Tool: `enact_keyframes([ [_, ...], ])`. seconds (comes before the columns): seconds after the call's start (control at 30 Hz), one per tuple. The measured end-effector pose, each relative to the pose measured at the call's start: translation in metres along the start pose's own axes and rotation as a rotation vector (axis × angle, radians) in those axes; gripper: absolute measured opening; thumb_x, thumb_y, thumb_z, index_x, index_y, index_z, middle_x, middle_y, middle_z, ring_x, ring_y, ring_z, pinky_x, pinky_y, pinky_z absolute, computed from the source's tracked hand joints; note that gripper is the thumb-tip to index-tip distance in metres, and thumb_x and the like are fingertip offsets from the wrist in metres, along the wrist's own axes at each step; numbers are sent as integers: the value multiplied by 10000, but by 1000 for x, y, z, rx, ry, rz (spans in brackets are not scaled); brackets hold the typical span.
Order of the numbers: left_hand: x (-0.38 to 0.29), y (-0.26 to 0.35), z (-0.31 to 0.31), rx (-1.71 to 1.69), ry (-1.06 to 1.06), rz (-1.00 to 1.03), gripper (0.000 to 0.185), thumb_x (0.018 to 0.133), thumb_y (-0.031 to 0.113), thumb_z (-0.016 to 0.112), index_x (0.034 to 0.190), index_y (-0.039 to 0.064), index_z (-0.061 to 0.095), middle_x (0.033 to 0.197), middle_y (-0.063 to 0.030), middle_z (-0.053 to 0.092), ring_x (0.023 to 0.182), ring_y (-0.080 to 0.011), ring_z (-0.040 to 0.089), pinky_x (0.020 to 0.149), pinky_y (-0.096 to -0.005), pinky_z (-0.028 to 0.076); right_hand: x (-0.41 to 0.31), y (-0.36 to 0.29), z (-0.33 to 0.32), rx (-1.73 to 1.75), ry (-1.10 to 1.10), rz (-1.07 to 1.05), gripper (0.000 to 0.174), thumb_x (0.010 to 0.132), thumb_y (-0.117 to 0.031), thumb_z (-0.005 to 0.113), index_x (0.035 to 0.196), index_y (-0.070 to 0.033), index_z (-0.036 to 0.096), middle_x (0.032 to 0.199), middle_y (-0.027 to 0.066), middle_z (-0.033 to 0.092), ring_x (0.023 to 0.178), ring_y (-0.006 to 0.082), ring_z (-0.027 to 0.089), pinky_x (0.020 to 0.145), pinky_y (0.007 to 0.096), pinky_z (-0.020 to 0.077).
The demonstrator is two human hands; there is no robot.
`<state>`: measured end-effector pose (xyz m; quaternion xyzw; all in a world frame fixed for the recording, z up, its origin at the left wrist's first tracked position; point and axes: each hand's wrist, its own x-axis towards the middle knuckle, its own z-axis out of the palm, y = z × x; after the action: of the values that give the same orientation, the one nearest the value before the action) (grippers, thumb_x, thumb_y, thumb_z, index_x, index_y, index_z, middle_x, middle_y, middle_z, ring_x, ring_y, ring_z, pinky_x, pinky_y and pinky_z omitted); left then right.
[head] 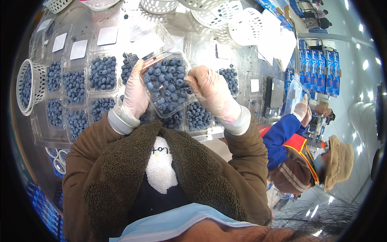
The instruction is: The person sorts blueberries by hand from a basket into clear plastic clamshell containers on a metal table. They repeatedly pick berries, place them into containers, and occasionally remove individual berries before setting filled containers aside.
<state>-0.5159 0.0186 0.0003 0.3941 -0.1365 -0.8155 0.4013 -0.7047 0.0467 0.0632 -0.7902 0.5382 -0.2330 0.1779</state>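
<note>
My left hand (135, 87), in a pale translucent glove, grips the left side of a clear plastic clamshell (165, 114) full of blueberries (169, 81), raised and tilted above the table. My right hand (208, 90), gloved too, is at the right side of that clamshell with its fingers curled. A dark berry shows under its fingertips; whether they pinch it I cannot tell. Below and around my hands stand open clamshells of blueberries, among them one at the left (102, 73), one in front of me (199, 116) and one at the right (229, 79).
A white basket (40, 79) of blueberries stands at the table's left end. More white baskets (246, 27) line the far side. A dark scale (273, 96) sits at the right. Beyond it a co-worker in a straw hat (338, 163) handles clear plastic near stacked blue cartons (320, 71).
</note>
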Motion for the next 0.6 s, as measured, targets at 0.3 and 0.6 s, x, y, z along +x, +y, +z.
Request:
enact_keyframes([
  [0.3,-2,6,10,-64,50,-4,477,957,450,399,1143,46,569,1041,-95,643,906,-188,633,818,-336,528,-100,9,-45,240,-870,82,389,741,-101,696,1109,-57,578,1005,127,615,894,314,623,766,375,530],
  [0.6,-10,-4,22,-56,-46,-7,450,978,422,371,1147,49,558,1043,-93,633,930,-181,616,859,-324,509,-1,-24,-6,-147,-95,-174,158,744,-159,701,888,-114,653,734,16,582,619,204,588,523,328,477],
])
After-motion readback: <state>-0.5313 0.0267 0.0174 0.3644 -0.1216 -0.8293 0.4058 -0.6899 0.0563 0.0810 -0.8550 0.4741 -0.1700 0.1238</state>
